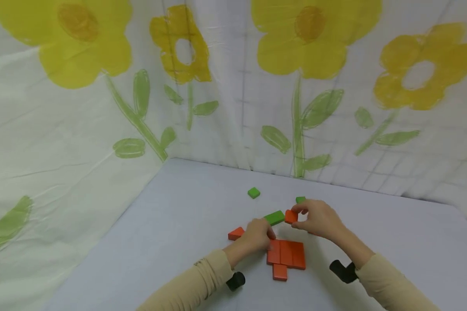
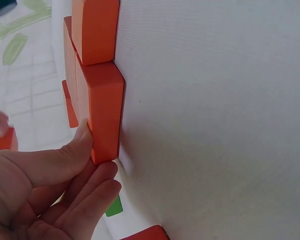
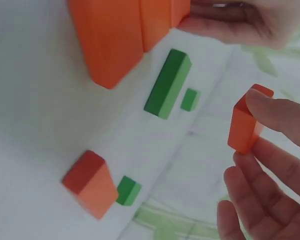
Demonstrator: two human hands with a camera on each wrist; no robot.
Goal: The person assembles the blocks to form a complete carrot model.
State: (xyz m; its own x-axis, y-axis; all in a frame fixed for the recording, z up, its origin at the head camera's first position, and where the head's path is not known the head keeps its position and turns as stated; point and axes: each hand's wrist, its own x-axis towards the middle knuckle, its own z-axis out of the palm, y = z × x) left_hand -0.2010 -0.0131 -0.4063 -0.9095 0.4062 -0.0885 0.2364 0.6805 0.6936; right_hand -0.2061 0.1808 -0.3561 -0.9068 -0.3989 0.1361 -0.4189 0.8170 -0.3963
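In the head view my right hand holds a small orange-red block above the table. The right wrist view shows that block pinched between thumb and fingertips. My left hand is at the left back corner of a group of flat orange-red blocks laid side by side. Seen from the left wrist, its thumb and fingers grip the corner of the outer block. A smaller square block touches the group's near edge.
A long green block lies behind the group. Small green blocks lie farther back. One orange-red block is left of my left hand; another is partly hidden below my right hand. A flower-painted sheet hangs behind the table.
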